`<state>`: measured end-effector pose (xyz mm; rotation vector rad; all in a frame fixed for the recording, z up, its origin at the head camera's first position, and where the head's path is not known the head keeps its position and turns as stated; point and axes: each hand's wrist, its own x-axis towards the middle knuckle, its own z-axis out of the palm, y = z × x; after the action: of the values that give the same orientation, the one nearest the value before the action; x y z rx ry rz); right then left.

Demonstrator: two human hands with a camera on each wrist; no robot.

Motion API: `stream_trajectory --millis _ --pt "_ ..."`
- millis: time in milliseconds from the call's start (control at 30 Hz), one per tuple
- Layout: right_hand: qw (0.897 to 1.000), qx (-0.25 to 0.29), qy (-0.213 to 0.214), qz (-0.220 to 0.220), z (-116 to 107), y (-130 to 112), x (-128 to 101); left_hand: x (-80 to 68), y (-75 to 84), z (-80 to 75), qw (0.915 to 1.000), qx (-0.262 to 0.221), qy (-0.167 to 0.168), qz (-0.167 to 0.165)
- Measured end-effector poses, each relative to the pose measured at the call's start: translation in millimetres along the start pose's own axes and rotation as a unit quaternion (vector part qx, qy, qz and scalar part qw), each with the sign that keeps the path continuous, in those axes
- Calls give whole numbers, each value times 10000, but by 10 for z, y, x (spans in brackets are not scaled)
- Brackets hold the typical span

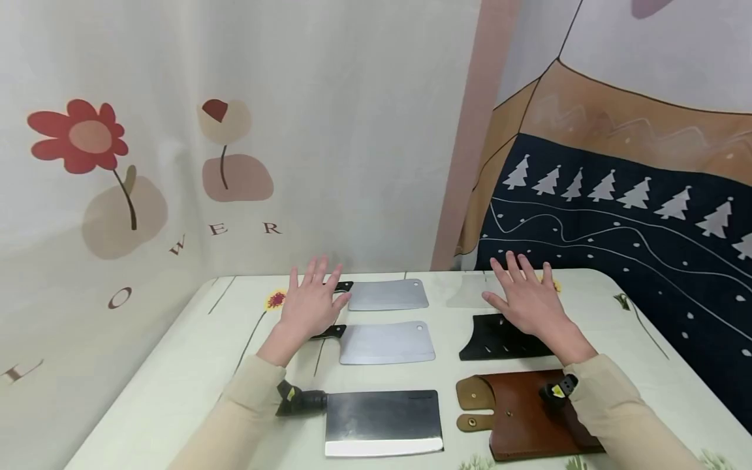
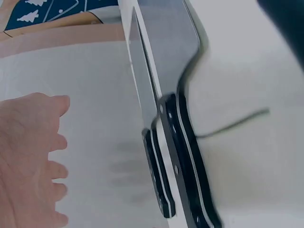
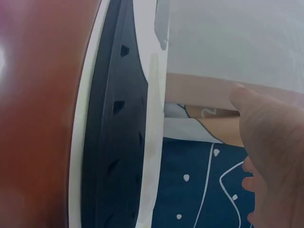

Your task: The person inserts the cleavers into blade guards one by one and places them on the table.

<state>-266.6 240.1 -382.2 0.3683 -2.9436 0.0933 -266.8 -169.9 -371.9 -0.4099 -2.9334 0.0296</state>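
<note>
Beige sleeves [image 1: 637, 418] come in from the bottom edge, with a broad front cleaver [image 1: 382, 421] and a brown leather sheath [image 1: 523, 421] between and beside them on the pale surface [image 1: 448, 365]. Behind the front cleaver lie a middle cleaver [image 1: 386, 343] and a far cleaver [image 1: 389, 295], all three with long axes running left to right, handles to the left, blades pointing toward the sheaths. Across from the middle one is a black sheath [image 1: 496, 337]; across from the far one, a translucent sheath [image 1: 467, 292]. The left hand [image 1: 310, 305] is the nearer to the cleavers: its grip is spread wide, holds nothing, and hovers above the far and middle handles, apart from them in the left wrist view. The right hand [image 1: 525, 301] has its grip fanned and bare over the black sheath. Printed letters L, O, W, E, R run along the curtain [image 1: 352, 143]; a faint mark on the front blade is too small to read.
</note>
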Motion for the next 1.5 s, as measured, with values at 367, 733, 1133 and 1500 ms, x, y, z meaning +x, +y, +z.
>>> stream_trajectory --millis 367,733,1133,1500 --pt "9991 366 -228 -25 65 124 94 7 -223 40 9993 -181 -312 -64" --pt "9828 1665 -798 -96 210 320 159 75 -472 232 9950 -822 -515 240" --pt "9784 1868 -879 35 319 452 289 145 -612 358 9864 -1513 -616 156" --pt "9836 1463 -1044 -160 370 480 425 245 -682 461 9858 -1459 -830 42"
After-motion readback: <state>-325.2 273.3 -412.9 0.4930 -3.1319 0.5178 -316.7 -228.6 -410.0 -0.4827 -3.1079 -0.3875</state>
